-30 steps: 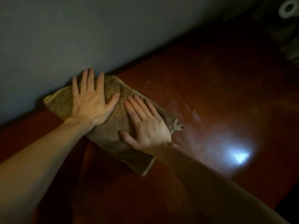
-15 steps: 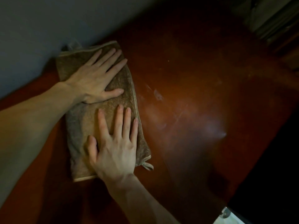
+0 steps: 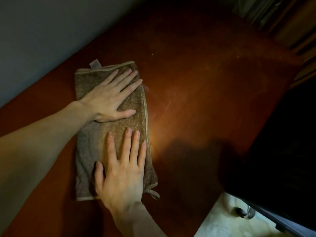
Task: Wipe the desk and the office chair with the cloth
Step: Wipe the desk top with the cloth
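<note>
Count at this frame:
- cloth (image 3: 131,122): 1, with 2 hanging loops, far loop (image 3: 95,64) and near loop (image 3: 154,194)
- hands: 2, left hand (image 3: 106,100) and right hand (image 3: 123,178)
- table (image 3: 196,100): 1
- chair (image 3: 273,151): 1, near right
- caster (image 3: 239,211): 1 visible

The cloth (image 3: 130,120) is a mottled olive-brown with a speckled terry nap, edged by a paler tan hem (image 3: 146,115) and carrying a greyish-beige tag (image 3: 95,63) at its far corner. The counter (image 3: 196,100) is deep reddish-brown, glowing orange in a lit patch crossed by thin pale streaks and sinking to near-black in shadow. The wall (image 3: 42,31) is a flat blue-grey. The office chair (image 3: 273,159) is black; the floor (image 3: 222,223) is creamy white.
</note>
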Motion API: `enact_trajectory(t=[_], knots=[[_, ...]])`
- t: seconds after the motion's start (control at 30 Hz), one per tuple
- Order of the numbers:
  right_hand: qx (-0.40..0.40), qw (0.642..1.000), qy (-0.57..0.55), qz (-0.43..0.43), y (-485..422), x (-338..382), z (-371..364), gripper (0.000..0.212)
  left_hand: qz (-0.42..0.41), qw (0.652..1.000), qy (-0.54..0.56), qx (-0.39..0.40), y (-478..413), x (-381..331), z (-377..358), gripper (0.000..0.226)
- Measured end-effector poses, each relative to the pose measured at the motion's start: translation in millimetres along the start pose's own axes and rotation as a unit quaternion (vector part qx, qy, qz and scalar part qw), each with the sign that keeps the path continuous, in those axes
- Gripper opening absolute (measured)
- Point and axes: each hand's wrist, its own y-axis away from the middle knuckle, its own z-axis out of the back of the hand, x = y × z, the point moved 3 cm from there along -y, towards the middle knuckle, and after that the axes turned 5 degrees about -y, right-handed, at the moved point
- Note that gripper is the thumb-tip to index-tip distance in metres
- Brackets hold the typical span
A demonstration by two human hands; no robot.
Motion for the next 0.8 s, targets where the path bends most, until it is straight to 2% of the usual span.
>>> enact_trajectory(t=[0.57,0.8], knots=[[-0.008,1.0,-0.004,0.03,89,-91,37,0.076,0.051,0.999,0.001,0.02,1,-114,14,0.097],[0.032,0.993,-0.009,0.116,95,-144,59,0.074,0.141,0.989,0.044,0.006,4,-146,12,0.099]])
